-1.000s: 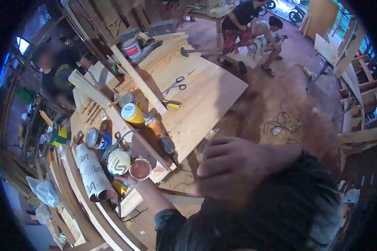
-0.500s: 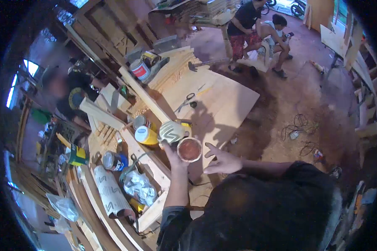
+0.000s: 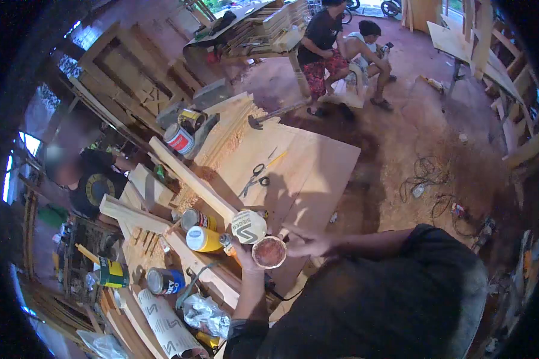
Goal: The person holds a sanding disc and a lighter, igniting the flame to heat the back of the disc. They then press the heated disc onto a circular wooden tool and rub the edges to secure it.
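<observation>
My left hand [image 3: 246, 258] is closed around a round piece [image 3: 269, 252] with a pale, rough rim and a reddish-brown face turned up toward me. Just beyond it is a pale sandpaper disc [image 3: 248, 227] printed "SIEGER", overlapping the tops of my left fingers. Beside the left thumb shows a small orange-and-grey item [image 3: 228, 245], partly covered by the hand. My right hand [image 3: 308, 243] is blurred, its fingers stretched toward the right side of the round piece with nothing visible in them.
Scissors [image 3: 255, 178], a pencil [image 3: 277, 158] and a hammer [image 3: 269, 116] lie on the wooden board [image 3: 323, 155]. A yellow bottle [image 3: 202, 239], cans and a printed sandpaper roll [image 3: 167, 326] stand or lie at left. One person [image 3: 99, 182] is at left, two farther back.
The view has shifted, so the hands appear lower. The sandpaper disc now shows flatter, its print readable. My right hand has come closer to the round piece.
</observation>
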`<state>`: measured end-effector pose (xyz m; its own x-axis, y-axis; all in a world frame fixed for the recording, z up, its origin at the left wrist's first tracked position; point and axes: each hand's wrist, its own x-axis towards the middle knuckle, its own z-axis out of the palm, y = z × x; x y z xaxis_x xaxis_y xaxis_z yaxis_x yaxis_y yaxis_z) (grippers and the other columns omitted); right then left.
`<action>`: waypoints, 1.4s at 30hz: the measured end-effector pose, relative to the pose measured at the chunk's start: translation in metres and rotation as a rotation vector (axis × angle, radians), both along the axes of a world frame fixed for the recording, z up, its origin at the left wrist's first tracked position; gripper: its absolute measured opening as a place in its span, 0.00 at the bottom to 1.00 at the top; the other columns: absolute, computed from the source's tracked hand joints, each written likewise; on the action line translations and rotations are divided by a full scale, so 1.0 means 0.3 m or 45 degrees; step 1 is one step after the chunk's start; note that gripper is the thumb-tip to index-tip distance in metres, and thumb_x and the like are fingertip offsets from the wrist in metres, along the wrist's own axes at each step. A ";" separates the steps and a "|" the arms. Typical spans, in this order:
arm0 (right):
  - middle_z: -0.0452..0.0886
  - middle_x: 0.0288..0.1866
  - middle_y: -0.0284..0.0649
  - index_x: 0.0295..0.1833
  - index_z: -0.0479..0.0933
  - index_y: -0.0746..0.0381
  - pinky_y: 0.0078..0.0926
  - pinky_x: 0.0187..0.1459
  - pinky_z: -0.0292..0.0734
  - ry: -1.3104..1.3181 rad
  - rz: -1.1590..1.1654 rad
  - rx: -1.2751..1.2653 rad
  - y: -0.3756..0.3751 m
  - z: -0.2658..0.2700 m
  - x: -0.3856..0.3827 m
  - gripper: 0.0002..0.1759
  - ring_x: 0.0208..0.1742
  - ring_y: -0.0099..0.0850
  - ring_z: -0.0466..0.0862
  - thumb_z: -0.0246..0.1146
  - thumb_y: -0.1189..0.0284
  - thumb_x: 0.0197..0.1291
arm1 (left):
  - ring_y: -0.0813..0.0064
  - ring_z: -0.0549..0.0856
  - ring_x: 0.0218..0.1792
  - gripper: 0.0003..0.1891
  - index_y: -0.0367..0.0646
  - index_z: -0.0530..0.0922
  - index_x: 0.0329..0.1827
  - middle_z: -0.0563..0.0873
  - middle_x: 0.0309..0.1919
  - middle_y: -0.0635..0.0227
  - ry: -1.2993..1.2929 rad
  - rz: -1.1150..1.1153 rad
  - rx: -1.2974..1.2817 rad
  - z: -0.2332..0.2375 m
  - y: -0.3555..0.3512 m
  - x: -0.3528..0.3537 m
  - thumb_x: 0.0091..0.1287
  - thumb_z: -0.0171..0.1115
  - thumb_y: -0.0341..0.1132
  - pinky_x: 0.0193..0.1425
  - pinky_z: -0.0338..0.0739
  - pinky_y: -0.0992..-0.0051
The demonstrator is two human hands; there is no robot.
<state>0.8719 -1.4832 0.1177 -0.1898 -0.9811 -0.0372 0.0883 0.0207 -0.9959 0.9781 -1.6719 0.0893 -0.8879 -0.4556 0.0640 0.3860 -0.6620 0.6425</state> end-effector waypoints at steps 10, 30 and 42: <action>0.70 0.64 0.47 0.70 0.61 0.69 0.28 0.61 0.68 0.303 0.020 0.006 -0.130 0.251 -0.122 0.32 0.63 0.31 0.72 0.60 0.72 0.61 | 0.56 0.80 0.53 0.43 0.44 0.65 0.66 0.78 0.57 0.57 -0.106 -0.384 0.025 -0.009 0.016 0.063 0.60 0.49 0.71 0.55 0.80 0.55; 0.80 0.52 0.48 0.62 0.72 0.67 0.28 0.53 0.74 0.335 -0.028 -0.088 -0.151 0.185 -0.095 0.27 0.53 0.33 0.81 0.66 0.68 0.58 | 0.55 0.82 0.52 0.47 0.39 0.62 0.68 0.78 0.54 0.51 -0.241 -0.470 -0.028 -0.017 0.026 0.073 0.57 0.55 0.70 0.57 0.79 0.56; 0.83 0.41 0.44 0.50 0.78 0.62 0.28 0.43 0.77 0.749 -0.223 -0.219 -0.172 0.146 -0.035 0.14 0.40 0.30 0.83 0.61 0.66 0.63 | 0.52 0.78 0.56 0.33 0.43 0.64 0.66 0.74 0.60 0.55 -0.210 -0.485 0.209 -0.029 0.045 0.084 0.63 0.61 0.52 0.59 0.73 0.43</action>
